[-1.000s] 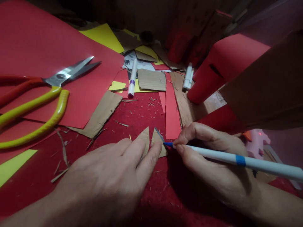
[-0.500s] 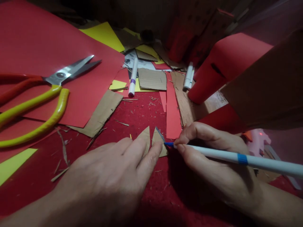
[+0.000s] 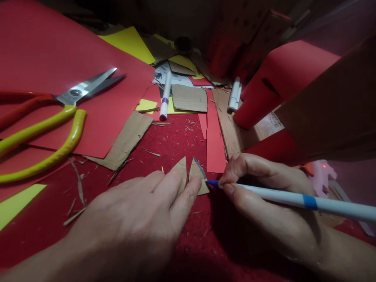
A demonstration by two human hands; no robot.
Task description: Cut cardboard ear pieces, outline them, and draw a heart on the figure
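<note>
My left hand point(image 3: 138, 215) lies palm down on the red surface, its fingers stretched out and pressing on two small pointed cardboard pieces. The left cardboard piece point(image 3: 180, 169) is mostly under my fingers. A blue line runs along the upper right edge of the right cardboard piece point(image 3: 194, 169). Between thumb and fingers, my right hand point(image 3: 264, 196) grips a white marker point(image 3: 274, 195) with a blue band. Its blue tip touches or nearly touches the right edge of that piece.
Open-bladed scissors point(image 3: 75, 94) with orange and yellow handles rest on red paper point(image 3: 96, 135) at left. Capped markers point(image 3: 166, 96) and cardboard scraps point(image 3: 189, 98) lie farther back. Red paper tubes point(image 3: 260, 96) and a large brown cardboard piece point(image 3: 329, 105) stand at right.
The marker tip has slid slightly right and down along the cardboard's edge, with my right hand. My left hand stays put.
</note>
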